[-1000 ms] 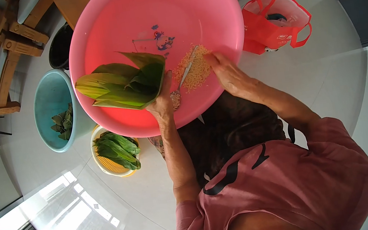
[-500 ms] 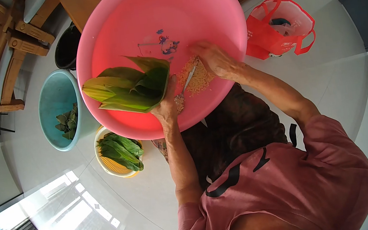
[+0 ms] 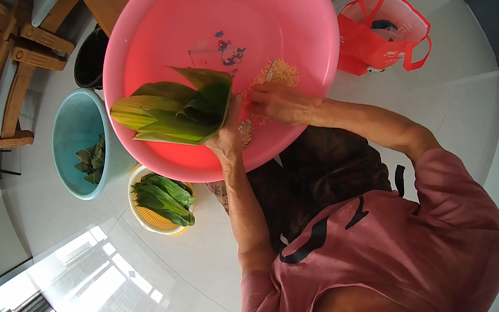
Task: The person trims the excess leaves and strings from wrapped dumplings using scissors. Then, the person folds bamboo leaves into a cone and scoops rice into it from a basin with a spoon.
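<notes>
A bundle of long green leaves (image 3: 175,112), folded into a cup shape, is gripped by my left hand (image 3: 227,133) over the left side of a large pink basin (image 3: 170,13). My right hand (image 3: 280,103) is low in the basin, just right of the leaves, its fingers drawn together. Part of a metal spoon (image 3: 248,119) shows below these fingers; most of it is hidden, and whether they hold it is unclear. Yellowish grains (image 3: 281,72) lie beyond my right hand, and a small patch of paler grains (image 3: 246,133) lies near the basin's front rim.
To the left stands a blue-green tub (image 3: 64,164) with leaf-wrapped parcels (image 3: 91,161). A yellow and white basket (image 3: 152,219) holds more green leaves (image 3: 166,199). A red bag (image 3: 375,50) stands at right. Wooden furniture (image 3: 25,76) and a black bucket (image 3: 87,61) are behind.
My right hand has moved from the far side of the grains back toward me and left, now covering much of the spoon. My left hand still holds the leaves in about the same place.
</notes>
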`<state>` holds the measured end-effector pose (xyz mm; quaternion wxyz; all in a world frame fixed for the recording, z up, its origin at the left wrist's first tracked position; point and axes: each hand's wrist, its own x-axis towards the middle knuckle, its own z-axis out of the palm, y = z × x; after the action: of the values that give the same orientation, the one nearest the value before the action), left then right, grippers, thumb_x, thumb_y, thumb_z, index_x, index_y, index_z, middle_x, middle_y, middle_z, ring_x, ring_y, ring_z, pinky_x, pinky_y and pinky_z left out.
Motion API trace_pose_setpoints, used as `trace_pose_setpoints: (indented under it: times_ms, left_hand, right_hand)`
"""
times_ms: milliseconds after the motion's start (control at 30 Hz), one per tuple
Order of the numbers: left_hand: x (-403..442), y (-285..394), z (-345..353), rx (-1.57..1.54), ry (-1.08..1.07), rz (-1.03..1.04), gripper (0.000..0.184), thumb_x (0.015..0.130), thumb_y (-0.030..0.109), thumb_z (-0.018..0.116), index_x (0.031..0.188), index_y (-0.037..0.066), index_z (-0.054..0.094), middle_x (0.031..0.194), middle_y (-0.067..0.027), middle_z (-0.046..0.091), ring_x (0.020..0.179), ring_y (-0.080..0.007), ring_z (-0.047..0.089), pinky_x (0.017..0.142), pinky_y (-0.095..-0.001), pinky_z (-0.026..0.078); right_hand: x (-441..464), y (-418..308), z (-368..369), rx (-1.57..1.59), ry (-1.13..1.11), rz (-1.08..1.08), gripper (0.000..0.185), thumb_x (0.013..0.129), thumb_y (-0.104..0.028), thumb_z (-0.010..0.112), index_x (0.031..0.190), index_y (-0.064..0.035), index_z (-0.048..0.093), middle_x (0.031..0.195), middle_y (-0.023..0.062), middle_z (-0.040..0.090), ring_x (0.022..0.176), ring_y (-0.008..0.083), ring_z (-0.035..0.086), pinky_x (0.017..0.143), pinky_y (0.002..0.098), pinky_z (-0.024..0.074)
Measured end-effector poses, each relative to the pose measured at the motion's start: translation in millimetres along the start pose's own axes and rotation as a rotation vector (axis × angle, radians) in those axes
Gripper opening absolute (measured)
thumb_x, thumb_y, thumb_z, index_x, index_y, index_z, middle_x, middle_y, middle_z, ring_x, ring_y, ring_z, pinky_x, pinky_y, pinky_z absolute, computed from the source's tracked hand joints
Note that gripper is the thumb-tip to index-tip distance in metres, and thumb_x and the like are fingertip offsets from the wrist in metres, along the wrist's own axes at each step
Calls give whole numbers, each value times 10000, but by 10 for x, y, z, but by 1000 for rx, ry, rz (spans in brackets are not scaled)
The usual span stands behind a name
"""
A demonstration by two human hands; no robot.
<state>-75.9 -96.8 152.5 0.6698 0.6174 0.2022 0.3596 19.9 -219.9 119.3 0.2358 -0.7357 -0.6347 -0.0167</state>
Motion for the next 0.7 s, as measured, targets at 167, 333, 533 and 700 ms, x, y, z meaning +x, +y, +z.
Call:
trace_pose_setpoints:
  times_ms: [167, 333, 533, 700]
  left_hand:
    - [-17, 36, 3, 1, -24, 20, 167, 696, -31, 668, 848, 6, 608, 726, -27, 581, 637, -115, 528, 586, -249, 442]
    - [-18, -8, -18, 23, 5, 26, 166, 691, -34, 667, 844, 1, 612, 731, -34, 586, 639, -121, 530, 594, -258, 447]
    - [-22, 19, -43, 64, -5, 47, 174, 691, -32, 671, 855, -9, 617, 760, -41, 599, 656, -129, 541, 599, -257, 452]
    - [-27, 8, -53, 40, 22, 43, 182, 684, -24, 707, 845, -12, 621, 787, -47, 619, 691, -144, 559, 647, -276, 456]
  right_hand:
    - [39, -52, -58, -123, 33, -104, 123, 651, -120, 581, 736, -34, 604, 904, 96, 537, 863, 240, 536, 727, 345, 468]
    - [80, -148, -128, -244, 57, -105, 102, 634, -127, 575, 698, -48, 586, 867, 91, 552, 813, 206, 538, 692, 324, 470]
    - [109, -225, -138, -348, 83, -151, 144, 612, -128, 577, 717, -30, 580, 731, 69, 530, 703, 194, 541, 621, 298, 489]
    - [213, -215, -153, -415, 44, -214, 104, 640, -142, 571, 703, -59, 574, 692, 51, 535, 708, 185, 536, 614, 286, 466]
